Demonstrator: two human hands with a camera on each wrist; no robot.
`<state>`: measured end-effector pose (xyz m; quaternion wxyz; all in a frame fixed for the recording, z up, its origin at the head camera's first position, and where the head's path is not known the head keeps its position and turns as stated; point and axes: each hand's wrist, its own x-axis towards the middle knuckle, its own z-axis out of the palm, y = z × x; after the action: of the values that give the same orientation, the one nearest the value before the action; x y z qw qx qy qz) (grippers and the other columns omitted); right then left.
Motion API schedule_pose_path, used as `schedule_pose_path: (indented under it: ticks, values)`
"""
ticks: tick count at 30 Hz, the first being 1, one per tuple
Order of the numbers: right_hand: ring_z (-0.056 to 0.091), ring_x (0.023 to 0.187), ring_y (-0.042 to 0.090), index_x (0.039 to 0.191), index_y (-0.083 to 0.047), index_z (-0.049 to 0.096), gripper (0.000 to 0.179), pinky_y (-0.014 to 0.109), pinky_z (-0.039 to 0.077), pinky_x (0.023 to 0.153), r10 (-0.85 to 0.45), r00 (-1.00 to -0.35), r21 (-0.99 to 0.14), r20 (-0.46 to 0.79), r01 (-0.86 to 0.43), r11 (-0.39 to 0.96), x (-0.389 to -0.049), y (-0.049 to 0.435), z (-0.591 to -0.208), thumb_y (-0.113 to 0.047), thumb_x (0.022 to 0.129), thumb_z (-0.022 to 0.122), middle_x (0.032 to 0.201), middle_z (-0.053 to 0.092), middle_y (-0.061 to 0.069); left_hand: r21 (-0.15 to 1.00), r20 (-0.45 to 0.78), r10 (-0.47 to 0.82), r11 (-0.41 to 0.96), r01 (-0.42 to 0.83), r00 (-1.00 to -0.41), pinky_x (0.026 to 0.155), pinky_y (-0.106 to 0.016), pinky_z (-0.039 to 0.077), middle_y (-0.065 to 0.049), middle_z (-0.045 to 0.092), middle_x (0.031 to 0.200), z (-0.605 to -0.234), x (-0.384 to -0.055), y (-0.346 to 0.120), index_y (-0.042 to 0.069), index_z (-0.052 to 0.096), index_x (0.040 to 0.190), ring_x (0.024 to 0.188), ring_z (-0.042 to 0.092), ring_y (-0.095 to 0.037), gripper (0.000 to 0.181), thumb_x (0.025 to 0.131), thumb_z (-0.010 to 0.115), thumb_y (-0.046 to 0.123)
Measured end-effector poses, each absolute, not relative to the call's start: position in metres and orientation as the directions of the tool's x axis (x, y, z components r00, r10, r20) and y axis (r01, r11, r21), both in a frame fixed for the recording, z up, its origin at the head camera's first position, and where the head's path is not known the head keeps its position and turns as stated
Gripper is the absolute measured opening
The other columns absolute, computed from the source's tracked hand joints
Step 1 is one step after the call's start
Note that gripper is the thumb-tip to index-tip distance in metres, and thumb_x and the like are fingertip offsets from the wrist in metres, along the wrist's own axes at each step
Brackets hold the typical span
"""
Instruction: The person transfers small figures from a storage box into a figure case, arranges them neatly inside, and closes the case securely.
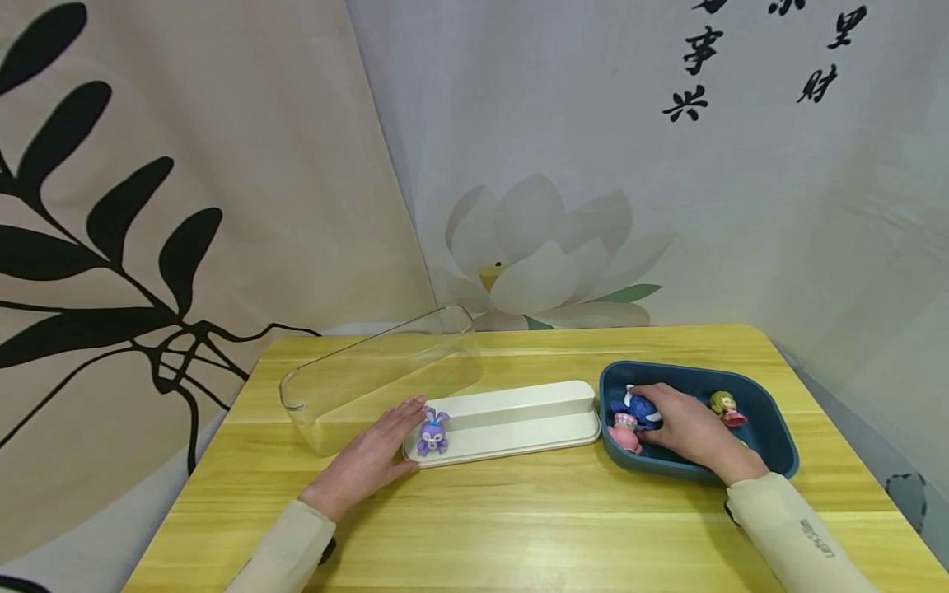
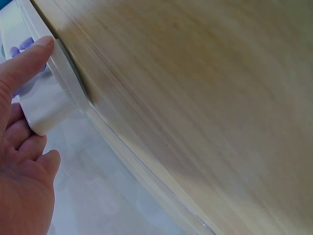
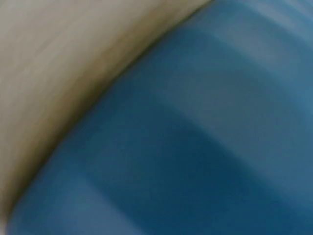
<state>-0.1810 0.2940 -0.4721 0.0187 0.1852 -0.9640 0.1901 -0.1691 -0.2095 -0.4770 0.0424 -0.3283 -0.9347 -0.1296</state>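
Observation:
A long white stepped stand (image 1: pixel 519 418) lies on the table, and a purple rabbit-eared figurine (image 1: pixel 433 431) stands on its left end. My left hand (image 1: pixel 371 457) grips that end; in the left wrist view the thumb (image 2: pixel 29 61) presses the front edge while other fingers curl at the end. My right hand (image 1: pixel 689 428) reaches into a dark blue bin (image 1: pixel 778 441) and pinches a blue figurine (image 1: pixel 642 412) between thumb and fingers. Against it lies a pink figurine (image 1: pixel 626 435). The right wrist view is blurred and shows only the bin's outer wall (image 3: pixel 161 147) and the table.
A clear transparent cover (image 1: pixel 378 375) lies behind the left hand, close to the stand. Farther right in the bin is a figurine with green hair and a pink-red lower part (image 1: pixel 726 408). The wooden table (image 1: pixel 519 527) backs onto a printed curtain (image 1: pixel 556 123).

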Motion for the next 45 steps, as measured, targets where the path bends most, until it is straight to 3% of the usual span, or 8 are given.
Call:
schedule_pose_path:
  ticks: [12, 19, 32, 37, 42, 45]
  values:
    - [0.067, 0.106, 0.042, 0.135, 0.0, 0.063, 0.054, 0.065, 0.054, 0.096, -0.29, -0.952, -0.332, 0.1, -0.307, 0.892, -0.178, 0.292, -0.463, -0.015, 0.087, 0.081, 0.128, 0.068, 0.024, 0.218, 0.163, 0.599, 0.753, 0.621, -0.784, 0.124, -0.048, 0.03, -0.013, 0.034, 0.166, -0.476, -0.167, -0.212, 0.002, 0.047, 0.153, 0.152, 0.034, -0.031, 0.082, 0.085, 0.087, 0.022]
    - [0.064, 0.114, 0.044, 0.14, 0.001, 0.059, 0.055, 0.068, 0.051, 0.099, -0.262, -0.963, -0.364, 0.066, -0.268, 0.892, -0.178, 0.295, -0.462, -0.015, 0.091, 0.077, 0.132, 0.065, 0.027, 0.216, 0.164, 0.599, 0.753, 0.621, -0.784, 0.124, -0.048, 0.03, -0.013, 0.035, 0.166, -0.477, -0.167, -0.212, 0.001, 0.047, 0.153, 0.152, 0.034, -0.031, 0.082, 0.085, 0.087, 0.022]
    - [0.064, 0.115, 0.043, 0.143, -0.001, 0.057, 0.054, 0.068, 0.053, 0.097, -0.234, -0.969, -0.385, 0.074, -0.244, 0.89, -0.171, 0.297, -0.451, -0.016, 0.093, 0.073, 0.135, 0.063, 0.028, 0.22, 0.153, 0.593, 0.759, 0.613, -0.79, 0.123, -0.049, 0.032, -0.013, 0.035, 0.166, -0.477, -0.168, -0.213, 0.002, 0.047, 0.154, 0.151, 0.035, -0.032, 0.083, 0.085, 0.087, 0.023]
    - [0.066, 0.095, 0.031, 0.143, -0.001, 0.052, 0.055, 0.053, 0.06, 0.081, -0.198, -0.977, -0.431, 0.083, -0.214, 0.876, -0.165, 0.298, -0.445, -0.017, 0.094, 0.073, 0.123, 0.067, 0.025, 0.222, 0.153, 0.606, 0.748, 0.625, -0.78, 0.122, -0.05, 0.032, -0.014, 0.035, 0.166, -0.476, -0.168, -0.212, 0.002, 0.046, 0.154, 0.151, 0.034, -0.033, 0.082, 0.086, 0.086, 0.024]
    - [0.062, 0.082, 0.024, 0.141, -0.001, 0.049, 0.055, 0.037, 0.054, 0.065, -0.167, -0.979, -0.452, 0.116, -0.201, 0.869, -0.16, 0.299, -0.442, -0.019, 0.094, 0.072, 0.115, 0.069, 0.022, 0.211, 0.152, 0.616, 0.744, 0.634, -0.773, 0.124, -0.05, 0.031, -0.015, 0.035, 0.165, -0.475, -0.169, -0.211, 0.001, 0.046, 0.154, 0.151, 0.034, -0.033, 0.082, 0.086, 0.086, 0.024]
    - [0.063, 0.081, 0.023, 0.142, -0.002, 0.048, 0.057, 0.034, 0.052, 0.063, -0.147, -0.982, -0.463, 0.121, -0.187, 0.866, -0.156, 0.297, -0.439, -0.02, 0.094, 0.073, 0.116, 0.068, 0.024, 0.203, 0.151, 0.618, 0.744, 0.636, -0.772, 0.124, -0.049, 0.03, -0.015, 0.034, 0.166, -0.475, -0.169, -0.211, 0.0, 0.046, 0.153, 0.151, 0.034, -0.033, 0.082, 0.086, 0.086, 0.024]
